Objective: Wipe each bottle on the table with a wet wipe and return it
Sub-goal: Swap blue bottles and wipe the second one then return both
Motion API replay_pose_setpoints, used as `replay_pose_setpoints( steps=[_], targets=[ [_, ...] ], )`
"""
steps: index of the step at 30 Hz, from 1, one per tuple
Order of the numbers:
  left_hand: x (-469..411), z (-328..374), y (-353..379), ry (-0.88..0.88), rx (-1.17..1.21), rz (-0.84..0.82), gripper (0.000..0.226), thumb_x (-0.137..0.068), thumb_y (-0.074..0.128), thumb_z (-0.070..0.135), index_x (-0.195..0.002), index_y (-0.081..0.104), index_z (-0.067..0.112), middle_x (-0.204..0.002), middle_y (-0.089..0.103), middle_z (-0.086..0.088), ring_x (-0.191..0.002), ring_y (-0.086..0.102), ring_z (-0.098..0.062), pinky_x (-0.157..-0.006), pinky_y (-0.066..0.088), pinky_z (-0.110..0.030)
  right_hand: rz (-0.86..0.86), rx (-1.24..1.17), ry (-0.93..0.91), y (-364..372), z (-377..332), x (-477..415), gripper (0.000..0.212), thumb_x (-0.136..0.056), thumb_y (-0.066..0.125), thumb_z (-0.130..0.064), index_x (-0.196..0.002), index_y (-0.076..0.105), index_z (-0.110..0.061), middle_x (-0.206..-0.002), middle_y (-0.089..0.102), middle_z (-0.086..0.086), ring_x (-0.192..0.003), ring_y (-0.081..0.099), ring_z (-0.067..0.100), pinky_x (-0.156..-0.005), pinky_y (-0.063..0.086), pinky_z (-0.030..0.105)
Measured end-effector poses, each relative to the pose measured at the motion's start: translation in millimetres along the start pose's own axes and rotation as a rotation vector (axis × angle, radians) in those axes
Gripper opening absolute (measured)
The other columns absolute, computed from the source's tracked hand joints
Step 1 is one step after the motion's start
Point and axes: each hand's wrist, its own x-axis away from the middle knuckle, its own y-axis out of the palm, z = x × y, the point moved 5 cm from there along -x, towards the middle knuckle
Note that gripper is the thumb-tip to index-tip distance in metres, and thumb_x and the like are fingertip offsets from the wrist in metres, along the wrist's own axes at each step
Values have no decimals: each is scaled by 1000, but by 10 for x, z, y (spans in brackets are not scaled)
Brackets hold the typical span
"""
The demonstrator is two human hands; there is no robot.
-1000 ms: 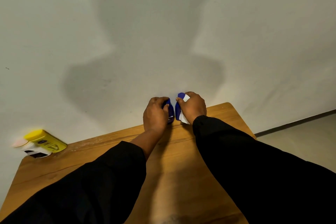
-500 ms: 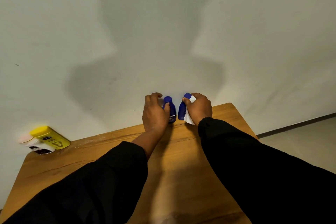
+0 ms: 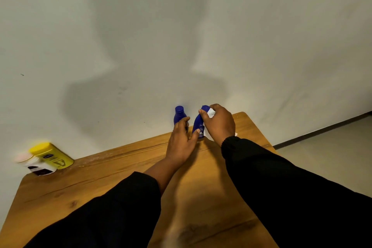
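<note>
Two small blue bottles stand at the far edge of the wooden table [image 3: 100, 183], against the wall. The left blue bottle [image 3: 179, 116] stands free and upright. My left hand [image 3: 182, 141] lies just in front of it with fingers spread, its thumb touching the base of the right blue bottle [image 3: 199, 124]. My right hand [image 3: 218, 124] grips that right bottle near its cap, with a white wet wipe [image 3: 211, 112] pressed against it. The bottle leans slightly to the right.
At the table's far left corner stand a yellow bottle [image 3: 51, 156] and a white bottle with a pink cap [image 3: 35, 164]. The white wall runs right behind the table. The floor [image 3: 332, 147] lies beyond the right edge.
My left hand has let go of the left blue bottle and drawn back with fingers apart. My right hand has shifted a little to the right with its bottle and wipe.
</note>
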Motion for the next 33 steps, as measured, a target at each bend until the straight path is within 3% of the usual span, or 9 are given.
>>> replay_pose_setpoints(
  steps=[8, 12, 16, 20, 26, 29, 33],
  targets=[
    [300, 162, -356, -16, 75, -151, 83, -81, 70, 51, -148, 31, 21, -147, 44, -2, -126, 51, -20, -102, 49, -43, -108, -66, -13, -196, -365, 480, 42, -88, 64, -49, -110, 65, -14, -105, 70, 5, -86, 62, 15, -71, 50, 24],
    [553, 304, -859, -45, 180, -110, 62, -80, 74, 43, -133, 48, 24, -122, 60, 5, -104, 62, -16, -87, 54, -28, -254, -274, -45, -221, -776, 911, 37, -84, 69, -47, -98, 70, -13, -91, 71, 4, -84, 67, 19, -74, 57, 30],
    [864, 413, -1403, -87, 344, -140, 31, -81, 73, 37, -107, 61, 24, -94, 71, -1, -73, 73, -15, -67, 59, -27, -350, -518, -34, -283, -1190, 1341, 33, -83, 71, -46, -89, 74, -14, -84, 75, 5, -82, 71, 20, -74, 57, 32],
    [1178, 403, -1953, -122, 486, -66, 26, -83, 73, 28, -105, 60, 24, -86, 74, -3, -71, 73, -20, -60, 55, -21, -543, -695, 96, -280, -1504, 1691, 54, -79, 68, -59, -93, 73, -8, -90, 75, 15, -80, 72, 24, -77, 58, 40],
    [1588, 269, -2548, -184, 563, -25, 33, -81, 76, 24, -110, 61, 25, -92, 73, -6, -72, 73, -22, -60, 56, -26, -804, -864, 167, -180, -1765, 2243, 45, -75, 82, -37, -103, 73, -2, -104, 72, 23, -92, 72, 32, -75, 58, 35],
    [1748, 239, -2757, -168, 526, 15, 32, -82, 76, 21, -108, 60, 30, -91, 72, 2, -72, 73, -16, -57, 55, -21, -857, -929, 293, -89, -1779, 2447, 43, -73, 85, -29, -103, 73, -1, -110, 71, 22, -100, 70, 34, -78, 58, 40],
    [1887, 235, -2996, -158, 522, 54, 37, -82, 75, 21, -115, 59, 28, -100, 70, 0, -82, 71, -21, -66, 58, -27, -959, -988, 385, -26, -1896, 2690, 37, -73, 85, -19, -103, 74, 0, -113, 70, 22, -102, 70, 34, -78, 58, 44]
  ],
)
